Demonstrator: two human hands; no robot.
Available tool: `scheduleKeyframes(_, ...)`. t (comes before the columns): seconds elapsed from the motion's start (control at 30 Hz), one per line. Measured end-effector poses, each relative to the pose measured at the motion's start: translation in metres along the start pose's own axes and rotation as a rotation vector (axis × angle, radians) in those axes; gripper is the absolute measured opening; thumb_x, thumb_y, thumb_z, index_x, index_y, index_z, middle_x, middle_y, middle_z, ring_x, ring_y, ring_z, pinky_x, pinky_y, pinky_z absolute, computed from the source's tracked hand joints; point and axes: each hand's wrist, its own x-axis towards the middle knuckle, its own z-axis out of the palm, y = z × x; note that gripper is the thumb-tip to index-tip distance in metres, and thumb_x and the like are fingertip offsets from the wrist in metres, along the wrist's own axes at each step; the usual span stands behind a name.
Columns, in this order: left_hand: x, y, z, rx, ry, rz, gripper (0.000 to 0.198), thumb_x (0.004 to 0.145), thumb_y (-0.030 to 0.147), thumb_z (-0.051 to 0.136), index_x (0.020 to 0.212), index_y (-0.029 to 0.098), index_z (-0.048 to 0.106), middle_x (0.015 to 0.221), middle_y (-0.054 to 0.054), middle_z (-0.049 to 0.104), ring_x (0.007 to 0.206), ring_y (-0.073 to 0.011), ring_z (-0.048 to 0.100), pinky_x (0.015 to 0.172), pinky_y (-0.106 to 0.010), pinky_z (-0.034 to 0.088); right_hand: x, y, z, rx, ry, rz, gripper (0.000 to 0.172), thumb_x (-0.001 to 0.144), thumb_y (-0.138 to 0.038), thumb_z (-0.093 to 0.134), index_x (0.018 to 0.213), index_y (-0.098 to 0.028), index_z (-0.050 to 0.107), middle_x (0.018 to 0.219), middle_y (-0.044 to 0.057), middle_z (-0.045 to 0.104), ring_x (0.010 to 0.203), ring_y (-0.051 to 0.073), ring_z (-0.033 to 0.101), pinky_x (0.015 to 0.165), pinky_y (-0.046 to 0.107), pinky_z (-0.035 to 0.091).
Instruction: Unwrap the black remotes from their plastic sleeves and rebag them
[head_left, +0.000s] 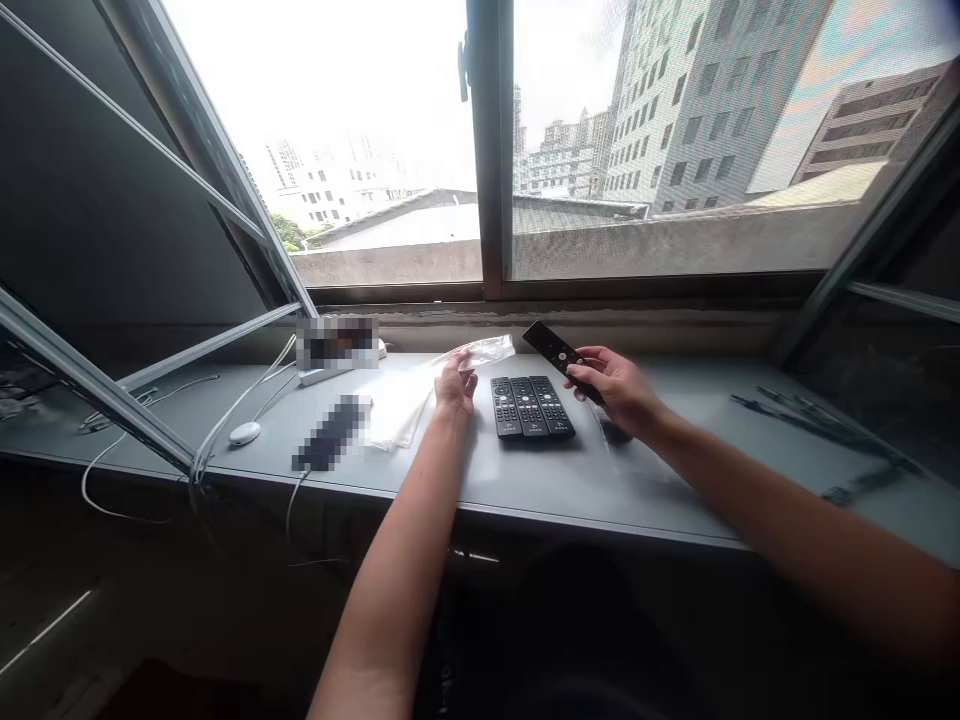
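My right hand (613, 385) is closed around a black remote control (553, 348), thumb on its button face, its far end tilted up to the left above the table. My left hand (454, 385) has its fingers curled on a clear plastic bag (491, 350), which stretches off to the right of the fingertips. Between my hands, three black remote controls (532, 405) lie side by side, buttons up, their lower ends toward me. More clear plastic bags (397, 420) lie flat to the left of my left hand.
A pixelated dark object (331, 435) with a cable lies at left, near a white round device (244, 433). A white power strip (337, 370) sits behind them. Blurred dark strands (810, 425) lie at right. Metal frame posts (225, 130) flank the table before the window.
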Motion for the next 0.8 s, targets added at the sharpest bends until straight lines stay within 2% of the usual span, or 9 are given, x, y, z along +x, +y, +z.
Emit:
scheduleKeyframes(0.2, 0.0, 0.001, 0.0, -0.019, 0.001, -0.019, 0.01, 0.089, 0.02, 0.08, 0.097, 0.016, 0.075, 0.091, -0.003, 0.074, 0.063, -0.0053, 0.06, 0.051, -0.014, 0.047, 0.001, -0.001, -0.001, 0.045, -0.018, 0.061, 0.049, 0.07, -0.036, 0.105, 0.11, -0.021, 0.081, 0.099, 0.006, 0.079, 0.081, 0.019, 0.076, 0.057, 0.025, 0.056)
scheduleKeyframes(0.4, -0.002, 0.001, 0.002, 0.01, -0.058, -0.07, 0.019, 0.088, 0.021, 0.085, 0.103, 0.017, 0.075, 0.087, -0.002, 0.073, 0.055, -0.004, 0.056, 0.052, -0.015, 0.05, -0.003, -0.006, 0.001, 0.015, -0.027, 0.095, 0.052, 0.07, -0.036, 0.106, 0.113, -0.02, 0.081, 0.097, 0.008, 0.081, 0.078, 0.022, 0.079, 0.05, 0.025, 0.052)
scheduleKeyframes(0.57, -0.009, -0.001, 0.004, 0.105, -0.252, -0.107, 0.027, 0.086, 0.023, 0.09, 0.109, 0.015, 0.079, 0.099, -0.009, 0.08, 0.075, -0.0116, 0.074, 0.068, -0.019, 0.059, -0.002, -0.002, 0.0, 0.017, -0.052, 0.119, 0.049, 0.074, -0.035, 0.105, 0.113, -0.021, 0.079, 0.096, 0.008, 0.081, 0.078, 0.024, 0.081, 0.048, 0.024, 0.053)
scheduleKeyframes(0.67, -0.015, -0.003, 0.005, 0.182, -0.391, -0.119, 0.031, 0.084, 0.025, 0.094, 0.11, 0.016, 0.081, 0.103, -0.009, 0.081, 0.079, -0.0134, 0.075, 0.073, -0.022, 0.06, -0.002, 0.003, 0.001, 0.011, -0.079, 0.116, 0.046, 0.078, -0.036, 0.103, 0.115, -0.023, 0.079, 0.097, 0.007, 0.082, 0.081, 0.023, 0.081, 0.053, 0.026, 0.06)
scheduleKeyframes(0.8, -0.022, -0.005, 0.005, 0.27, -0.547, -0.116, 0.028, 0.084, 0.027, 0.095, 0.107, 0.017, 0.083, 0.104, -0.007, 0.081, 0.078, -0.012, 0.071, 0.076, -0.023, 0.059, -0.005, 0.007, 0.004, -0.002, -0.086, 0.105, 0.042, 0.082, -0.037, 0.1, 0.116, -0.025, 0.079, 0.11, 0.007, 0.082, 0.084, 0.023, 0.082, 0.065, 0.032, 0.07)
